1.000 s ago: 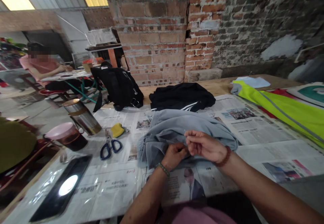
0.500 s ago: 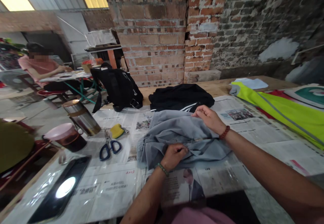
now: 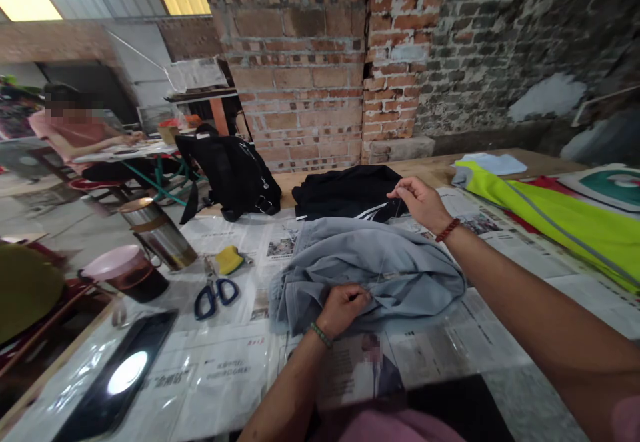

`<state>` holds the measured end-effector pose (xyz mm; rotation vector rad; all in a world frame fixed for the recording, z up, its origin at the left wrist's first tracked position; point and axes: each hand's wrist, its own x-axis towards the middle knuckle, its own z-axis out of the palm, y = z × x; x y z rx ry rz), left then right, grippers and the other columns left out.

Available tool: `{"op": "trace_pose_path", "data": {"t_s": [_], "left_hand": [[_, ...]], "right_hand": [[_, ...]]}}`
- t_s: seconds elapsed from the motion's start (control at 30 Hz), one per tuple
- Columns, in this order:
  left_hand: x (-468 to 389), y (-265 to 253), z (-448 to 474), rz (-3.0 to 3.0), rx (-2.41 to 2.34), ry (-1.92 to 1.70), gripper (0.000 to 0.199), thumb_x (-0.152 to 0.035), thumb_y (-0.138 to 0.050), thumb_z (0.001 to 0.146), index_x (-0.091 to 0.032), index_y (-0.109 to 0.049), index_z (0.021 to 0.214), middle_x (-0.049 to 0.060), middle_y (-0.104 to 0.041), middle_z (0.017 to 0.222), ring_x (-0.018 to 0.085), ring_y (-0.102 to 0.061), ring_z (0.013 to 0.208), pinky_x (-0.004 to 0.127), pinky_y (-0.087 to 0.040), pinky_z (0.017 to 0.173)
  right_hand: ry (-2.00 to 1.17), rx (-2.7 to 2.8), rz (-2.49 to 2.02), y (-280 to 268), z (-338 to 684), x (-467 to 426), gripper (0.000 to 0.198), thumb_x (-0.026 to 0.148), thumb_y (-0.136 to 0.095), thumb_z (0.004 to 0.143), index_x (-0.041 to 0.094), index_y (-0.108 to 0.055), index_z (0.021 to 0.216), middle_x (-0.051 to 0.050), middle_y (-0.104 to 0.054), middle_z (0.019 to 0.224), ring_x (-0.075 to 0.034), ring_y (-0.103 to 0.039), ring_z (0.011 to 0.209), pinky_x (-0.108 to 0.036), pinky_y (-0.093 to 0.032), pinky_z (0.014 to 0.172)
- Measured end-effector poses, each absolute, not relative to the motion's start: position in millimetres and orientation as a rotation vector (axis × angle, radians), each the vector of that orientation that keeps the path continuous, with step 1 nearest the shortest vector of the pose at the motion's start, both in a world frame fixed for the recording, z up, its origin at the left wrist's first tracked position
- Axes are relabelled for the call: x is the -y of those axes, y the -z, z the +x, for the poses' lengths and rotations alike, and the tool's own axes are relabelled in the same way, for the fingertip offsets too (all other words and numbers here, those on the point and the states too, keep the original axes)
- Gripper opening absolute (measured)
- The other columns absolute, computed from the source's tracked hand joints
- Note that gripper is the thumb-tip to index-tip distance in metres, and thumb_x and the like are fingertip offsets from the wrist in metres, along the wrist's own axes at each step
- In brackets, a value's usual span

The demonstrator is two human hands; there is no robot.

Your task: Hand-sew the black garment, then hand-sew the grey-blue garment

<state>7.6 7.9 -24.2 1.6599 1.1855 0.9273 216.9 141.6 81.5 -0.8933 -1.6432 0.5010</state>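
A grey garment [image 3: 320,262] lies bunched on the newspaper in front of me, its kind hidden by the folds. My left hand [image 3: 345,307] is closed on its near part, pinching the cloth between thumb and fingers. Above the garment's far right side, my right hand [image 3: 417,201] is raised with thumb and forefinger pressed together. Whatever those fingertips hold is too small to make out. A faint thin line, like a thread [image 3: 381,270], shows over the cloth between the hands.
Left of the garment lie scissors [image 3: 216,295], a yellow object [image 3: 229,260] and a phone [image 3: 117,375]. A lidded cup [image 3: 135,279] and steel flask [image 3: 160,235] stand near the edge. Behind are a black bag [image 3: 233,175], black clothing [image 3: 340,192]; rightward, a fluorescent garment [image 3: 555,215] and iron [image 3: 610,185].
My right hand has lifted away from the grey cloth, upward and slightly right. My left hand keeps its pinch in the same place.
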Motion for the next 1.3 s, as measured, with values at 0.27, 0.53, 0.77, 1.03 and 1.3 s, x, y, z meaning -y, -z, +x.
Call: {"op": "trace_pose_path", "data": {"t_s": [0.27,0.53,0.77,1.03,1.3], "left_hand": [[-8.5,25.8,7.2,1.683,-1.181,-0.918,0.025,-0.031,-0.053,0.075,-0.012,-0.062,0.061,-0.002,-0.05,0.056,0.01,-0.042,0.057,0.021,-0.035,0.055],[-6.8,20.7,4.1,1.72,-1.181,-0.924,0.019,-0.026,-0.055,0.074,-0.014,-0.067,0.065,0.001,-0.061,0.063,0.012,-0.051,0.063,0.022,-0.041,0.061],[-3.5,18.4,-1.7,1.811,-1.148,-0.927,0.008,-0.018,-0.061,0.068,-0.014,-0.068,0.068,0.001,-0.06,0.066,0.012,-0.052,0.063,0.021,-0.04,0.059],[-4.7,21.9,0.7,1.786,-1.232,-1.009,0.01,-0.017,-0.057,0.069,-0.014,-0.065,0.064,0.001,-0.057,0.061,0.012,-0.051,0.061,0.021,-0.039,0.058],[-4.6,20.5,1.3,1.726,-1.249,-1.02,0.009,-0.02,-0.059,0.067,-0.014,-0.065,0.062,0.001,-0.057,0.06,0.011,-0.05,0.06,0.021,-0.039,0.056]], "right_hand": [[-0.415,1.59,-0.887,-98.1,225.2,-156.6,0.01,0.027,-0.048,0.079,0.018,-0.051,0.081,-0.001,-0.065,0.072,-0.014,-0.062,0.073,-0.032,-0.046,0.077],[-0.703,1.367,-0.839,-95.1,217.3,-147.1,0.01,0.026,-0.052,0.075,0.019,-0.049,0.08,0.003,-0.06,0.064,-0.011,-0.061,0.059,-0.026,-0.05,0.062],[-1.027,1.34,-0.9,-51.0,197.7,-46.1,0.017,0.035,-0.049,0.081,0.02,-0.047,0.088,0.004,-0.057,0.066,-0.006,-0.05,0.044,-0.02,-0.041,0.048],[-1.515,1.531,-1.185,20.0,176.6,44.9,0.023,0.04,-0.043,0.082,0.018,-0.049,0.08,0.006,-0.049,0.055,-0.004,-0.038,0.035,-0.018,-0.029,0.037],[-1.306,1.644,-1.384,30.4,162.3,36.7,0.023,0.035,-0.037,0.082,0.018,-0.049,0.072,0.007,-0.045,0.046,-0.006,-0.035,0.035,-0.019,-0.028,0.038]]}}
